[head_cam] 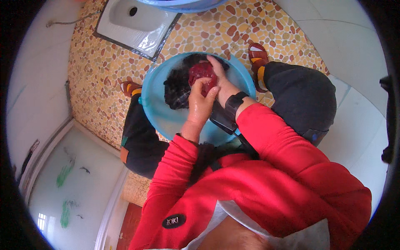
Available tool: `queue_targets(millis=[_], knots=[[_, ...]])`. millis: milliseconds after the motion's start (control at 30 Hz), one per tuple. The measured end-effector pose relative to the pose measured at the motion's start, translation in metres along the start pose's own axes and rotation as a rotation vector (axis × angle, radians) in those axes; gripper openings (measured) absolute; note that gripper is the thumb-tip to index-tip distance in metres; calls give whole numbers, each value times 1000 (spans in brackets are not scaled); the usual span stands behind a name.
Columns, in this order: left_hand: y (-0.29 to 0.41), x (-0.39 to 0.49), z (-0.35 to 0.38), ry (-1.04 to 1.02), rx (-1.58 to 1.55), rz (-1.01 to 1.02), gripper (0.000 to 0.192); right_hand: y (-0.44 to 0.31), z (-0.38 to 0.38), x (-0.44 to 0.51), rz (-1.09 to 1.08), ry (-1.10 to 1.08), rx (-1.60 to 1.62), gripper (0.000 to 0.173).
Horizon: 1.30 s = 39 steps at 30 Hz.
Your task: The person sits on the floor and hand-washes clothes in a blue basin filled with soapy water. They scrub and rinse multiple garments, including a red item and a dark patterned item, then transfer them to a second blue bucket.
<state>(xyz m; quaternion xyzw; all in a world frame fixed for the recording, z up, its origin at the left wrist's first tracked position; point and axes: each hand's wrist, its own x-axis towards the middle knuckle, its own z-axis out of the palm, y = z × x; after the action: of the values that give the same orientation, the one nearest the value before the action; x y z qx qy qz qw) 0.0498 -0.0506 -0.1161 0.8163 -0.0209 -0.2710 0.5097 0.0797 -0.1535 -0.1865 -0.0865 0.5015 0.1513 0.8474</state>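
Observation:
A blue plastic basin [150, 109] of cloudy water stands on the floor between my knees. Over it, a wet, bunched dark red cloth [203, 73] is held between my two hands. My left hand [200, 100] grips its near edge, thumb and fingers curled in. My right hand [220, 75] wraps the cloth's right side, fingers extended toward the far rim; part of its grip is hidden. A soaked black garment or cloth [176, 87] lies in the water beneath and to the left. A black band [236, 102] circles my right wrist.
A white squat toilet [140, 25] is set in the pebble-patterned floor [93, 72] at the far left. Another blue basin [187, 6] shows at the top edge. A black flat object [223, 120] hangs beside my right forearm. A frosted door panel [75, 187] is at lower left.

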Motion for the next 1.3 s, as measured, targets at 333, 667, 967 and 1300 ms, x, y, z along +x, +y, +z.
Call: queue_targets(millis=[333, 667, 967, 1300], knots=[[-21, 48, -39, 60, 692, -96, 39, 36, 11, -41, -178, -14, -409, 27], [-26, -37, -109, -47, -111, -414, 66, -23, 18, -84, -424, -142, -930, 46], [-15, -76, -132, 347, -558, -383, 33, -59, 20, -130, -966, -157, -1913, 46], [7, -86, -122, 597, -495, -216, 32, -64, 34, -146, -862, -11, -1492, 29]])
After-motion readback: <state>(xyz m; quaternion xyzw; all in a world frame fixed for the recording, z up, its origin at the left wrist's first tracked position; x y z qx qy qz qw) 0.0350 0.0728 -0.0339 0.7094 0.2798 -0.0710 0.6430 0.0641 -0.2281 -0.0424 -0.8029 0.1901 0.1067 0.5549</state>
